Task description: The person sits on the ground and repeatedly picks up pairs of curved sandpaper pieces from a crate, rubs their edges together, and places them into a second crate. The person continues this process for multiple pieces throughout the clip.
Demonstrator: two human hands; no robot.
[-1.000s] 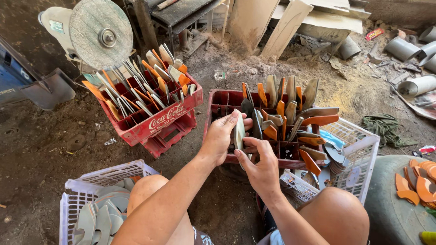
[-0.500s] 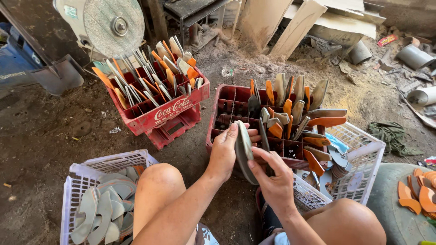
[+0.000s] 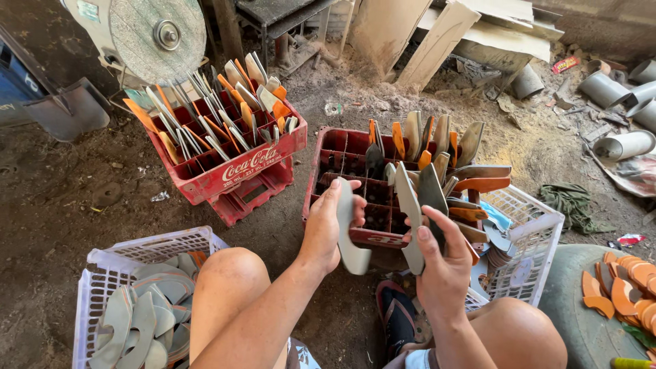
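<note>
Here, left hand (image 3: 326,229) grips one grey blade (image 3: 348,232), right hand (image 3: 444,263) grips two more blades (image 3: 418,205).

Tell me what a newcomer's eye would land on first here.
Two hands at centre: the left hand holds a grey curved blade, the right hand several more. Behind them stand two red crates bristling with grey and orange blades; a round grinding wheel sits at top left.

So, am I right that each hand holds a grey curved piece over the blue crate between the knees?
Not quite: the crate is red, not blue, as the head view shows. The left hand and the right hand do each hold a grey curved piece over it.
</note>
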